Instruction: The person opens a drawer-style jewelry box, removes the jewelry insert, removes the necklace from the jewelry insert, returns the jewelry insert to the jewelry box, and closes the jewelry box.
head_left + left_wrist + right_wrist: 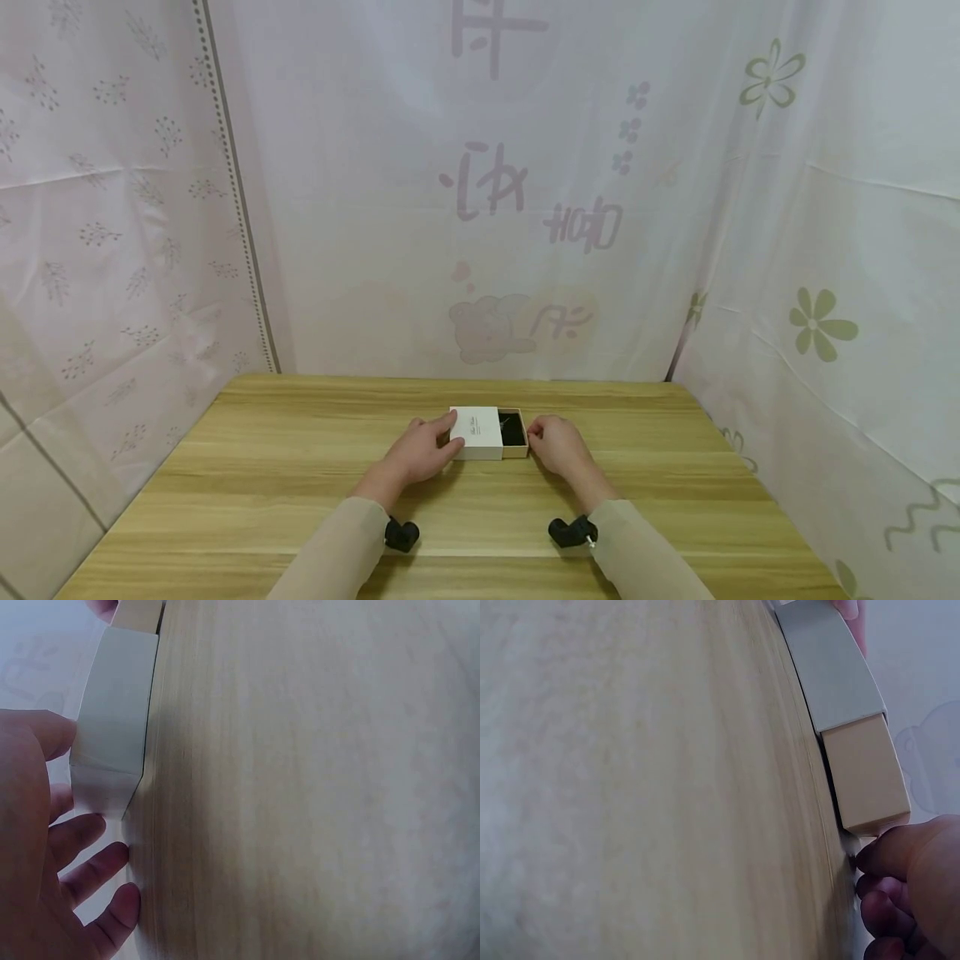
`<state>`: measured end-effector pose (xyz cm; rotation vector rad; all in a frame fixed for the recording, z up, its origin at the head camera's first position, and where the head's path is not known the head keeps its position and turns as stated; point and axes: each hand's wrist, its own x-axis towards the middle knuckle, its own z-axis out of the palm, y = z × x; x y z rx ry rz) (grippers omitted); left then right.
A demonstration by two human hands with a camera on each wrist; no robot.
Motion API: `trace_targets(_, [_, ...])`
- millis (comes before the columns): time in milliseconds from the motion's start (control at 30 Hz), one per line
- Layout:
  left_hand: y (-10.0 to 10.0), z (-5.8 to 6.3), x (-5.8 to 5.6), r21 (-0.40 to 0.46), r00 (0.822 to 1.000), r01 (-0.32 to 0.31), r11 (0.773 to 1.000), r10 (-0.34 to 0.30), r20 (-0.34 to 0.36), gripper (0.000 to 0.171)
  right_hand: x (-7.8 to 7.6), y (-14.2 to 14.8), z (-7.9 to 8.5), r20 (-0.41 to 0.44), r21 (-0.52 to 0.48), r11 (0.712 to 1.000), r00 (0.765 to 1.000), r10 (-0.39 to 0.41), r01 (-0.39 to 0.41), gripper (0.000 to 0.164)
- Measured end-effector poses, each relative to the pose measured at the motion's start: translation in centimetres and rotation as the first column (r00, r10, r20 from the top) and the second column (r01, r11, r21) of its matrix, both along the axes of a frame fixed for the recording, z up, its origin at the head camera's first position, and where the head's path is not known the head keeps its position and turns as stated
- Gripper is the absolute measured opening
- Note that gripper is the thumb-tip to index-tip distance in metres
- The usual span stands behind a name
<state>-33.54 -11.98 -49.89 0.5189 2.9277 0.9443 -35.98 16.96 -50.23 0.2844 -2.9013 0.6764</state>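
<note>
A small white jewelry box (476, 429) with dark lettering lies on the table, its tan drawer (514, 452) slid partway out to the right. Inside the drawer is a black pad (513, 429) with a thin silvery piece, perhaps a chain, on it. My left hand (422, 450) grips the white sleeve at its left end, thumb at the front corner and index finger at the back. At the drawer's outer end, my right hand (557, 443) pinches with thumb and curled fingers; the exact contact is hidden. The right wrist view shows these fingertips close by the tan end (877, 825).
The wooden table (300, 467) extends on all sides of the box. Pale printed curtains (360, 208) hang behind the table and at both sides. A black wrist mount (402, 534) sits at each cuff.
</note>
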Motion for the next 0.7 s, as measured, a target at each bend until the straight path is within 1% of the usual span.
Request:
trace_targets(400, [-0.01,-0.07,-0.01,0.001,1.0,-0.002,1.0,0.002,0.003,0.068,0.05,0.54,0.03,0.011,-0.011,1.0,1.0,-0.014,0.014,0.009])
trace_targets(700, [0.1,0.21,0.2,0.003,1.0,-0.004,1.0,0.004,-0.001,0.067,0.16,0.79,0.11,0.014,-0.02,0.999,1.0,-0.025,0.026,0.008])
